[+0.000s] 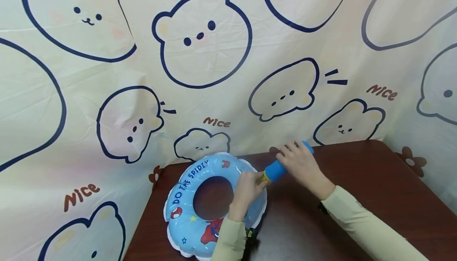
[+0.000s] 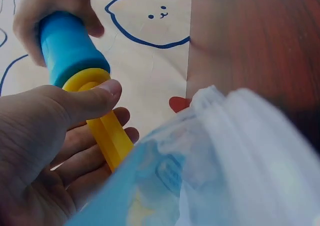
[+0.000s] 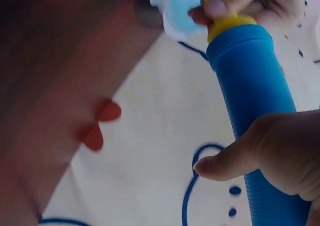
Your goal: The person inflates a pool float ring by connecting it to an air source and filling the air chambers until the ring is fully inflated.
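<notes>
Right sleeve (image 1: 371,223) foremost | right hand (image 1: 301,164) grips blue pump (image 1: 275,170), left hand (image 1: 246,191) pinches yellow nozzle (image 2: 111,141) | I judge uneven pressure could twist the nozzle free.

swim ring (image 1: 185,229) — pale blue, printed, plump, lying flat | pump (image 1: 275,171) — blue, slanted, yellow nozzle (image 2: 112,141) toward ring

Swim ring (image 1: 183,222) on L side of tbl (image 1: 378,181), pump (image 1: 275,171) R of ring, backdrop (image 1: 214,100) behind.
</notes>
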`<action>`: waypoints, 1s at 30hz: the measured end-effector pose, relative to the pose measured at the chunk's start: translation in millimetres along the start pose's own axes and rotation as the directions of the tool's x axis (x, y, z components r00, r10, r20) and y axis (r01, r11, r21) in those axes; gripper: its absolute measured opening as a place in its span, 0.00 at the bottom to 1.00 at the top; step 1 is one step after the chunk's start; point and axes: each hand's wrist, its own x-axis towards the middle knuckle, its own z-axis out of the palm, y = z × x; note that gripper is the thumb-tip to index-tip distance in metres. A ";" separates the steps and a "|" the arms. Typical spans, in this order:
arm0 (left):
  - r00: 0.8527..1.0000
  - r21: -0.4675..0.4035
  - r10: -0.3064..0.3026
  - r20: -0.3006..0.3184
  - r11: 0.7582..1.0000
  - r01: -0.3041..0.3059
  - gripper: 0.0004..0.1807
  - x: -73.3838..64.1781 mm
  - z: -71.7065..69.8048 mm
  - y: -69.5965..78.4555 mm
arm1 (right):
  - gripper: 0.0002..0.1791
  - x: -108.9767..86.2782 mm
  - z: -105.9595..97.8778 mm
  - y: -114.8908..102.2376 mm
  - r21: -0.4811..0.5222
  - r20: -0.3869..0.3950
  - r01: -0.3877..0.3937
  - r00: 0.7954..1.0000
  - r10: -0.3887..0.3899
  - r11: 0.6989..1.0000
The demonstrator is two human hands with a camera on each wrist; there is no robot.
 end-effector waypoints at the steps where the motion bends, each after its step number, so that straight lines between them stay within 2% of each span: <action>1: 1.000 -0.003 -0.004 -0.002 1.000 0.004 0.11 0.4 0.6 -0.3 | 0.25 -0.8 -2.9 6.3 -0.002 0.009 -0.012 1.000 0.012 1.000; 7: 0.998 -0.024 -0.068 0.018 0.997 0.068 0.13 -0.1 1.6 1.3 | 0.30 -11.0 -23.1 52.5 0.004 0.036 -0.062 0.997 0.061 0.998; 11: 0.997 -0.012 -0.072 0.022 0.997 0.072 0.15 0.0 1.8 2.9 | 0.33 -18.7 -39.2 78.2 0.008 0.037 -0.071 0.997 0.071 0.997; 16: 0.997 -0.014 -0.067 0.029 0.998 0.067 0.15 0.1 1.4 3.7 | 0.33 -23.8 -52.3 98.8 0.018 -0.010 -0.096 0.995 0.096 0.995; 23: 0.998 -0.049 -0.053 0.032 0.997 0.055 0.12 0.1 1.9 2.3 | 0.29 -22.7 -52.4 97.4 0.002 -0.062 -0.069 0.996 0.069 0.998; 30: 0.999 -0.092 -0.043 0.023 0.995 0.045 0.07 1.8 0.8 3.2 | 0.29 -8.8 -47.6 74.6 -0.029 -0.077 -0.017 0.997 0.015 0.999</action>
